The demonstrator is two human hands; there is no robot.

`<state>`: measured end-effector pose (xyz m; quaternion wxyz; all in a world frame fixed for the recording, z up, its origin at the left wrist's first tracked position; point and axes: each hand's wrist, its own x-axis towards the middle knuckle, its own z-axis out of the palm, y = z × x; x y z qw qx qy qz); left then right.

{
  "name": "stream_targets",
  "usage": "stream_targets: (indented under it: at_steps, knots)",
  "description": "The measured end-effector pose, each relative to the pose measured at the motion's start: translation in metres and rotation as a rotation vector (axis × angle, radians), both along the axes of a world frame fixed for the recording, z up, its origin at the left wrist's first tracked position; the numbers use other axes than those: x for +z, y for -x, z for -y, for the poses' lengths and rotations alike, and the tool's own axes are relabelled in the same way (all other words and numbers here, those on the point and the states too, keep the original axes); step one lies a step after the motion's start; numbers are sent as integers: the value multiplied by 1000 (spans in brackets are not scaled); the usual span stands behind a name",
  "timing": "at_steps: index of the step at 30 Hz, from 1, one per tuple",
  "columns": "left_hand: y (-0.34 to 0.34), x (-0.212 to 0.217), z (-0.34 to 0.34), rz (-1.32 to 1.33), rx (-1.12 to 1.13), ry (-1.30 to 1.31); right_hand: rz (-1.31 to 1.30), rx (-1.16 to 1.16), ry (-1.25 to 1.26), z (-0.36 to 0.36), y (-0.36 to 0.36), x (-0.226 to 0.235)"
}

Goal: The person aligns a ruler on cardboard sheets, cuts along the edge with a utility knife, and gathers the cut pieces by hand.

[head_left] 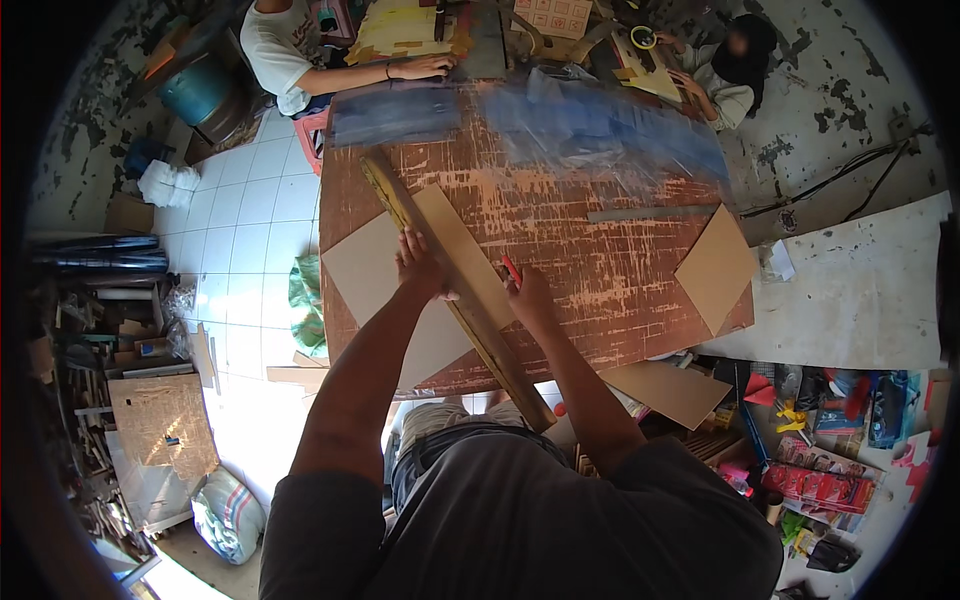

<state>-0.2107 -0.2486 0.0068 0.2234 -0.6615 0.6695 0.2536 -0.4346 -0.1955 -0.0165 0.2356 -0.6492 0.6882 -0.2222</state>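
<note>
A long wooden straightedge (pixel 400 205) lies diagonally across a cardboard sheet (pixel 365 270) on the worn red-brown table (pixel 600 260). My left hand (pixel 418 265) presses flat on the straightedge and the narrow cardboard strip (pixel 462 250) beside it. My right hand (pixel 527 292) grips a small red cutter (pixel 511 269) with its tip against the right edge of that strip.
Another cardboard piece (pixel 715 268) sits at the table's right corner, and one more (pixel 668 390) hangs below the edge. Clear plastic film (pixel 600 130) covers the far end. Two other people sit at the far side. Clutter fills the floor left and right.
</note>
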Motion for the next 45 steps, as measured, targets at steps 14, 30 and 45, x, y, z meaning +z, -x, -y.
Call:
stream_targets:
  at_steps: [14, 30, 45]
  knots:
    - [-2, 4, 2, 22, -37, 4, -59, 43, -8, -1, -22, 17]
    - [-4, -3, 7, 71, -56, -26, -78, -186, -128, 8, 90, 35]
    - [0, 2, 1, 25, -3, 2, -206, -201, 194, 12, 104, 12]
